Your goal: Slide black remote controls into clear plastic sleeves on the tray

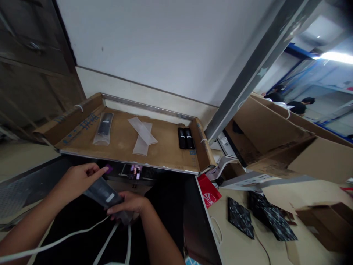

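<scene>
Both of my hands hold one bagged black remote (106, 195) low in front of me. My left hand (78, 180) pinches the upper end of its clear plastic sleeve. My right hand (131, 205) grips the lower end. On the cardboard-lined tray (124, 147) ahead lie another bagged remote (104, 127) at the left, two empty clear sleeves (142, 136) in the middle, and two bare black remotes (185, 138) side by side at the right.
White cords (82, 233) hang below my hands over a dark surface. A red bag (209, 191) and dark patterned panels (239, 217) lie on the table at right, beside large cardboard boxes (289, 147). A grey post (253, 70) rises diagonally. People are far off at the right.
</scene>
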